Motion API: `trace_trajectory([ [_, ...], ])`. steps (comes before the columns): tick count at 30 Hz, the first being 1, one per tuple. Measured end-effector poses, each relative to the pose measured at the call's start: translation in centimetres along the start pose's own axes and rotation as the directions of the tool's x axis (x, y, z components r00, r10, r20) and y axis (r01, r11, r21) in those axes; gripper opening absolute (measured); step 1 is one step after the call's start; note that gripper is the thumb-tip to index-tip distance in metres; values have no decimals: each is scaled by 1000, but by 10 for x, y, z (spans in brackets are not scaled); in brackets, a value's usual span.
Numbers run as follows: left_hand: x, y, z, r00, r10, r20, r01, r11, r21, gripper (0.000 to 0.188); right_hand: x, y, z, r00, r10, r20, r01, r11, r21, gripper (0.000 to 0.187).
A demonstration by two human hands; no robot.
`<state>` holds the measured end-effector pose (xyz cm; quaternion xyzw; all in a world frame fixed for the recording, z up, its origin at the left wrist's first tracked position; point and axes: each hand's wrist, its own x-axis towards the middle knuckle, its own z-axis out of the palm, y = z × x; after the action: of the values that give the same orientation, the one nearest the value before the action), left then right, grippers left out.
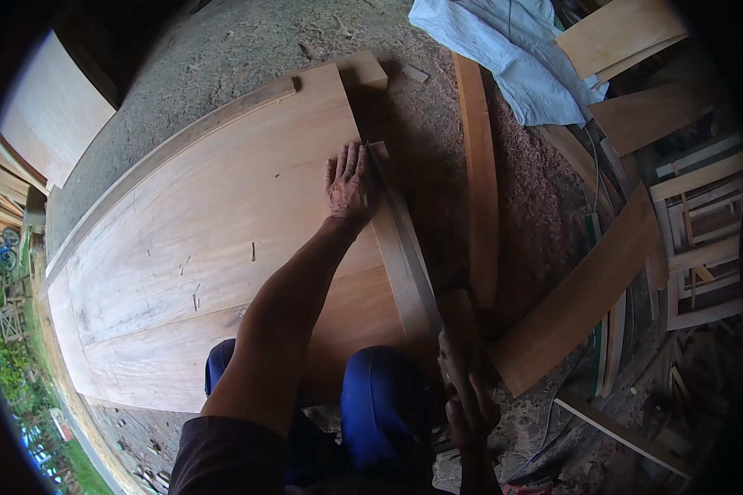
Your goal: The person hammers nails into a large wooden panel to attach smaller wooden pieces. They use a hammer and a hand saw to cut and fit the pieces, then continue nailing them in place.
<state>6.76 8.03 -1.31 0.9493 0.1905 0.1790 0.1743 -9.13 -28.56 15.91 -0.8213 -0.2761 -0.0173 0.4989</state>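
A broad wooden panel (173, 231) lies across the ground in front of the person, who bends over its near edge. Beyond its right side a crumpled pale sheet (504, 54) overlaps a long brown plank (480, 190). A narrow strip (395, 252) runs along the panel's right edge. From here, the left hand (351, 186) lies flat, fingers nearly together, beside the strip's far end. The right hand (473, 412), in shadow, grips a dark tool (452, 363) whose kind I can't make out.
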Motion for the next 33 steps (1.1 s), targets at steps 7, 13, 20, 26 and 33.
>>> trace_trajectory([
  [7, -4, 0, 5, 999, 4, 40, -5, 999, 32, 64, 59, 10, 32, 995, 77, 67, -66, 987, -147, 42],
  [13, -1, -2, 2, 999, -15, 45, 14, 1000, 12, 65, -33, 11, -9, 999, -37, 32, 42, 987, -154, 45],
  [20, 1, 8, 1, 992, -53, 115, 49, 998, 40, 67, 28, 2, 9, 970, 205, 132, -210, 977, 28, 42],
  [26, -3, -5, -3, 996, -28, 82, 26, 999, 33, 67, -9, 1, 2, 987, 94, 128, -84, 993, -84, 44],
  [33, -1, 9, 3, 996, -25, 88, 22, 999, 39, 66, -38, 19, -6, 999, 27, 34, -23, 992, -126, 50],
])
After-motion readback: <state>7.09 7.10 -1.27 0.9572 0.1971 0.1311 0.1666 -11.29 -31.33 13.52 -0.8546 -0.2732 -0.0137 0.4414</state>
